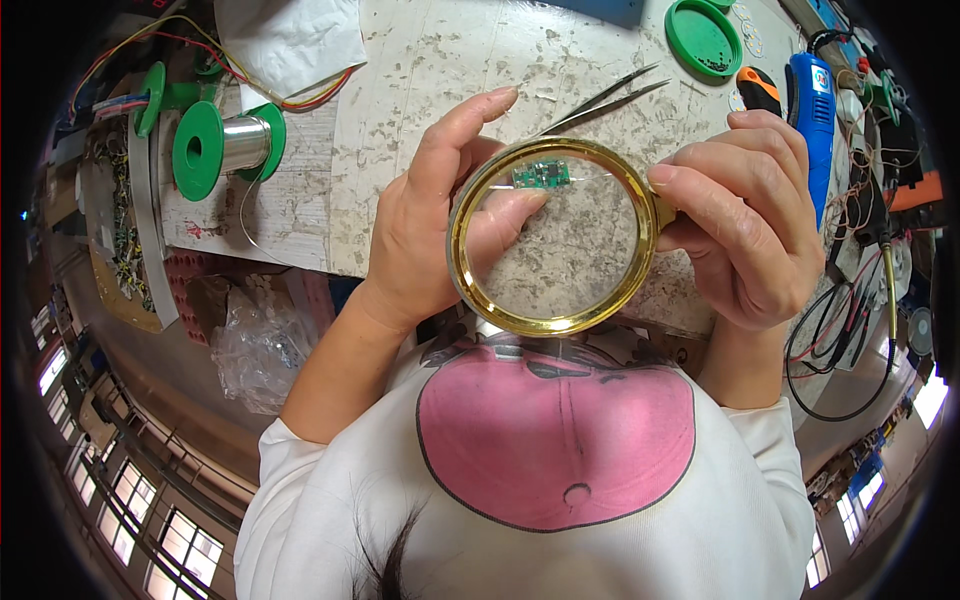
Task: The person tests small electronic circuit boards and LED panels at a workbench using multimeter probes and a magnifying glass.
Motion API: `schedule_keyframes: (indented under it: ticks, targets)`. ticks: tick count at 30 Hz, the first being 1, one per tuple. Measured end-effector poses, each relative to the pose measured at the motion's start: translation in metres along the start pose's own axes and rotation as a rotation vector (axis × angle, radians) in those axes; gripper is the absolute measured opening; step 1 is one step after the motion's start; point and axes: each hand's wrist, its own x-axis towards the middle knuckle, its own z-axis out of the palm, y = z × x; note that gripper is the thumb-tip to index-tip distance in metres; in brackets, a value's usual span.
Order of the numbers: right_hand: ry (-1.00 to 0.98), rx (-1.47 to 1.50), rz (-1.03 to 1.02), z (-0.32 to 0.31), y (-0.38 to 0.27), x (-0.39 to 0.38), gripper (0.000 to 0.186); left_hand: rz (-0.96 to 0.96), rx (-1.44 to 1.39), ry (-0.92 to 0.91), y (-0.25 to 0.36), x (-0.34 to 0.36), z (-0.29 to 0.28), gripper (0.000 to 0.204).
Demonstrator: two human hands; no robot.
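Note:
My right hand (745, 225) grips the short handle of a round magnifying glass (550, 325) with a shiny gold rim, held over the worktop at chest height. Behind the lens, my left hand (420, 210) holds a small green circuit board (542, 173), its thumb at the board's lower edge and its index finger raised; the other fingers are largely hidden. Thin leads stick out at the board's sides. A pair of dark metal tweezers (592, 105) lies just beyond the glass.
Left: a green solder spool (195, 150), coloured wires, white cloth (290, 40), tray of small parts (125, 240) and plastic bag (250, 350). Back right: green dish (700, 40) and orange-black tool (760, 85). Right: blue tool (812, 110), soldering iron (888, 280), tangled cables.

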Motion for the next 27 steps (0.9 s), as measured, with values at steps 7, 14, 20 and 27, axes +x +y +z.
schedule_keyframes:
  ticks: [7, 14, 20, 27]
  targets:
    - [-0.020, 0.019, 0.020, -0.001, -0.002, 0.001, 0.032, -0.010, -0.053, -0.012, -0.001, -0.002, -0.001, 0.076]
    - [-0.013, 0.018, 0.016, 0.002, 0.002, 0.002, 0.032, 0.065, -0.141, -0.012, -0.007, 0.001, 0.000, 0.070]
    - [0.181, 0.073, 0.073, 0.014, 0.019, 0.000, 0.026, 0.033, 0.011, -0.021, 0.009, 0.002, -0.001, 0.060]
    - [0.091, 0.022, 0.355, 0.063, 0.023, 0.011, 0.023, 0.143, 0.170, -0.076, 0.011, 0.002, -0.003, 0.040]
